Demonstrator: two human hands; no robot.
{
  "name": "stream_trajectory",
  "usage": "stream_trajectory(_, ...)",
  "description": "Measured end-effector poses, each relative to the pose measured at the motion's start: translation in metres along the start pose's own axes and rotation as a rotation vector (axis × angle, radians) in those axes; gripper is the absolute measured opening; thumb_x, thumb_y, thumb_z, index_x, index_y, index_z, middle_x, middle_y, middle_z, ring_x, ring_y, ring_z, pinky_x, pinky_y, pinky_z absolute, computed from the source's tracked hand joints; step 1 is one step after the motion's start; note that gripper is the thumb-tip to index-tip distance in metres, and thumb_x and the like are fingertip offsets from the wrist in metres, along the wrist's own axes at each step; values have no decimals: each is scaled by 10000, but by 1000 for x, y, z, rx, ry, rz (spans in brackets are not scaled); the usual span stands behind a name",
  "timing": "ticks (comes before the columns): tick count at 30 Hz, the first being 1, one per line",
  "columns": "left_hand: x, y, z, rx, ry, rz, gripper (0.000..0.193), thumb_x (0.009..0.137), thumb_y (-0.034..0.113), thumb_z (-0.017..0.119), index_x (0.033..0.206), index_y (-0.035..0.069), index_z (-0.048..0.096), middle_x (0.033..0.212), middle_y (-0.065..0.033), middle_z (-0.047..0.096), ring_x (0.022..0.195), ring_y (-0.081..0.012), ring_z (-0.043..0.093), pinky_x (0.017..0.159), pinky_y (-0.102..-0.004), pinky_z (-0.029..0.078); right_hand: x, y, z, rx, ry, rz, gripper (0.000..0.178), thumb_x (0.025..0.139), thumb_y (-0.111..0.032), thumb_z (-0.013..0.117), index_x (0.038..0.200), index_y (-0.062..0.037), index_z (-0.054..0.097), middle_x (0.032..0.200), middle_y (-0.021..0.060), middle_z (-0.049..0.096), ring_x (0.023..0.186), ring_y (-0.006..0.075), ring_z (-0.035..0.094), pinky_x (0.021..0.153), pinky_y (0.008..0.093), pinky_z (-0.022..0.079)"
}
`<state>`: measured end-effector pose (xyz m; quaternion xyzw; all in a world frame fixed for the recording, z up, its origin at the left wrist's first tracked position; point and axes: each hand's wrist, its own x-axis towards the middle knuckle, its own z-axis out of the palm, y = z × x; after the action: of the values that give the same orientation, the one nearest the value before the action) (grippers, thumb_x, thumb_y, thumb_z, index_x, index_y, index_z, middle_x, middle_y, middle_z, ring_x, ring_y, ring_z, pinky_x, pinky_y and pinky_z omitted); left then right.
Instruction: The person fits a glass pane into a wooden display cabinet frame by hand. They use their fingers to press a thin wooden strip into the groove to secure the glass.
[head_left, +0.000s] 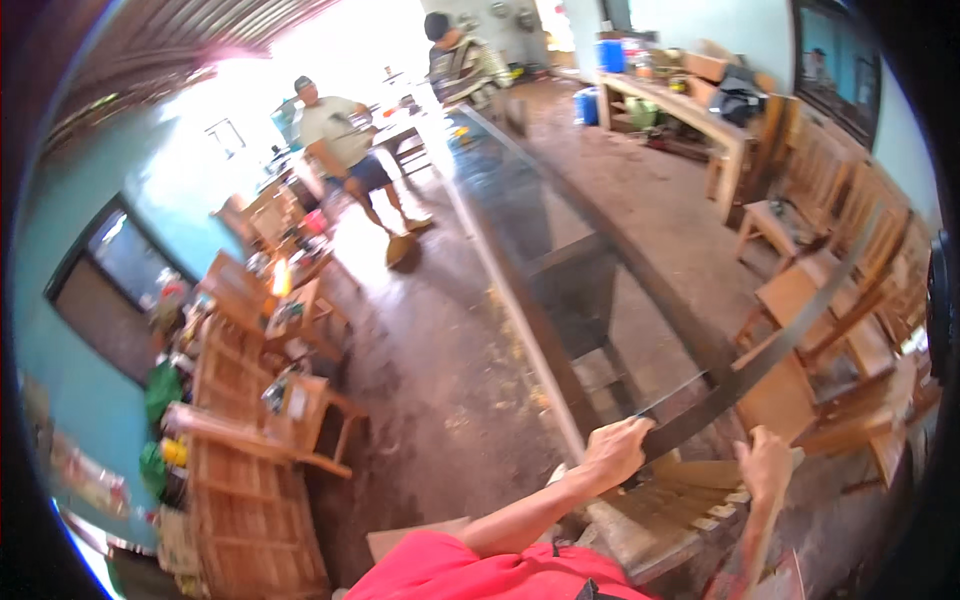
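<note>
My left hand (613, 452) is closed at the near end of a long, flat dark strip (725, 398), which rises away to the right in a curve. My right hand (765, 466) is closed beside a pale wooden piece (705, 474); what its fingers hold, if anything, I cannot make out. Just beyond my hands stretches a long dark wooden frame (655, 305) with openings in it. Close below the hands stands a worn wooden piece with a row of slats (650, 535).
Wooden chairs (815, 165) crowd the right side. A slatted bench (250, 470) and a small chair (310, 405) stand left. Two people, one in a light shirt (340, 130) and one in a striped top (468, 68), are at the back. A cluttered worktable (690, 115) lines the far right wall.
</note>
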<state>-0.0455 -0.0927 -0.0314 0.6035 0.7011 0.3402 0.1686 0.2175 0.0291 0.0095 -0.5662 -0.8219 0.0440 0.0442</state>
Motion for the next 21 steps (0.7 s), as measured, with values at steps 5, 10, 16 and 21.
stream_trajectory(5,-11,-7,6,-7,135,-25,264,816,9,574,1061,12,672,1030,-209,708,1018,-388,692,867,-475,550,-4,-16,-8,125,-5,-32,302,907,-277,733,999,0,655,1026,237,698,994,427,654,823,511,499)
stream_trajectory(10,-8,-3,23,-69,198,42,139,880,107,623,929,-22,638,941,-212,695,918,-387,694,826,-481,547,34,52,50,190,48,-455,177,914,-120,693,900,34,606,881,229,657,835,416,633,741,487,475)
stream_trajectory(16,-13,-10,43,60,330,120,206,851,215,668,816,13,691,886,-173,682,875,-350,688,760,-470,541,23,-75,-45,317,-174,-808,211,996,-199,630,1080,-18,698,1036,219,705,990,416,666,864,456,507)
stream_trajectory(21,-3,-7,43,125,383,124,149,807,125,623,795,-15,675,832,-198,672,827,-377,686,736,-461,543,75,-107,28,520,-70,-993,191,968,-86,623,825,30,570,747,165,546,680,280,535,643,397,420)
